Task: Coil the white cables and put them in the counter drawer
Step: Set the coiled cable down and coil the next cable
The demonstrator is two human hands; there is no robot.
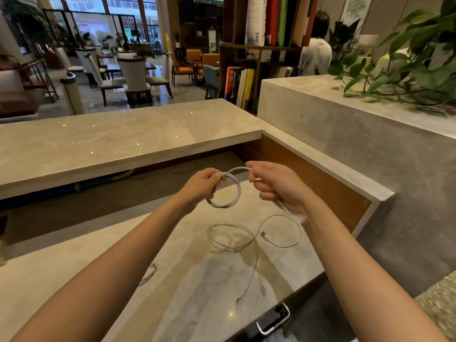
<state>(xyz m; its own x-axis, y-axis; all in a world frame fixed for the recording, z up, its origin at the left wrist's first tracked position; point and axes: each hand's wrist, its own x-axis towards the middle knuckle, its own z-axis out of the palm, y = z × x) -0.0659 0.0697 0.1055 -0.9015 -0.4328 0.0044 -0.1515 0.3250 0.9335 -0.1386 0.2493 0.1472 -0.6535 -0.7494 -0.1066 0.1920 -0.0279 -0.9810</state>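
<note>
- Head view: the left hand (202, 186) is pinching a small round coil of white braided cable (225, 191) at its top, fingers closed tight on the gathered loops.
- The right hand (276, 186) is feeding the free run of that cable across, thumb and finger closed on the strand; the coil is hanging in the air above the far edge of the pale marble worktop (74, 280), between the two hands.
- A second thin white cable with a flat plug (263, 234) is lying loose on the worktop towards its right edge, sprawling in open loops.
- The chrome drawer handle (272, 322) is showing at the near edge; the drawer is looking shut.
- Risk, as I judge it: the braided loops are looking springy, so a slackening pinch could let the coil burst open.
- The trailing tail below the right hand is blurring, and it could snag the loose cable and drag it off.
</note>
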